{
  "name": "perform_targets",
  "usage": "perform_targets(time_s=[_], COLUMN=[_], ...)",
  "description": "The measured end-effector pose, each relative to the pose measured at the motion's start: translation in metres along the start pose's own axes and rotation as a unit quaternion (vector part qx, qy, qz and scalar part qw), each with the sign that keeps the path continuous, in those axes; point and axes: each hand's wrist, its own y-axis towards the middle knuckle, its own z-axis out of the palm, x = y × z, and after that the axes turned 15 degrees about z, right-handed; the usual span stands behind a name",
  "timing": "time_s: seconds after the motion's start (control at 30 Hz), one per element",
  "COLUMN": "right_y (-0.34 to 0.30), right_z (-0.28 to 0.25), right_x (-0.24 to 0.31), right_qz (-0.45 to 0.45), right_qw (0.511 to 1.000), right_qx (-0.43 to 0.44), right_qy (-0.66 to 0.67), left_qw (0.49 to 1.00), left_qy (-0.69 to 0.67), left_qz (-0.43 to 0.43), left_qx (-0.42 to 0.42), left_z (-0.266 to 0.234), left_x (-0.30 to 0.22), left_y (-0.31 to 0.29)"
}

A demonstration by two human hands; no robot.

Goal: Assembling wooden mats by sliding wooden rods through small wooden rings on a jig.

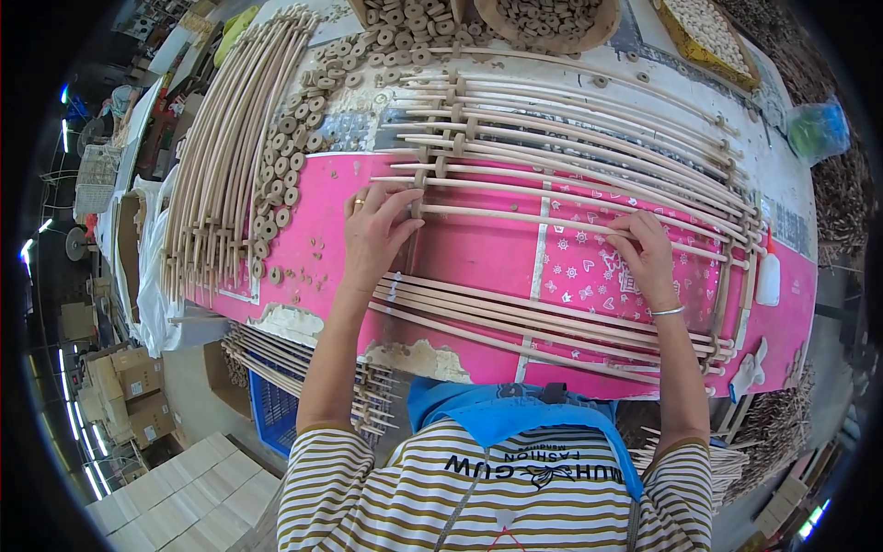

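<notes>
A thin wooden rod [515, 217] crosses in front of me at the near side of a row of similar rods [589, 138] lying on a pink and white table. My left hand [375, 230], with a ring on one finger, closes its thumb and fingertips on a small wooden disc [417, 209] at this rod's left end. Farther along the same rod, my right hand [644, 256] pinches it between thumb and fingers. Similar discs sit near the left ends of the other rods. Below my hands, several more rods [515, 317] lie side by side.
Loose discs with holes [287, 166] are scattered left of the rods. Past them lies a large pile of rods with discs [235, 138]. A bowl of discs [552, 28] and a yellow tray [704, 37] stand at the back. A white bottle [768, 276] is at the right.
</notes>
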Motion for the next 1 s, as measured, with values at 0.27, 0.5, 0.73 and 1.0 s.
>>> perform_targets(time_s=[0.27, 0.5, 0.73, 1.0], right_y=[0.003, 0.004, 0.001, -0.025], right_z=[0.002, 0.005, 0.003, -0.018], right_x=[-0.002, -0.004, 0.004, 0.023], right_qz=[-0.003, -0.047, -0.028, 0.049], right_qw=[1.000, 0.994, 0.992, 0.998], right_qx=[-0.011, -0.052, -0.049, 0.043], right_qy=[-0.014, -0.086, -0.115, -0.020], left_qw=[1.000, 0.999, 0.999, 0.981], left_qy=[0.029, 0.048, 0.047, -0.033], left_qz=[-0.001, 0.005, -0.004, -0.155], left_qx=[0.002, -0.010, -0.003, -0.111], left_z=[0.005, 0.008, 0.004, -0.026], left_x=[0.005, 0.002, -0.001, 0.047], left_y=[-0.002, -0.003, -0.005, -0.043])
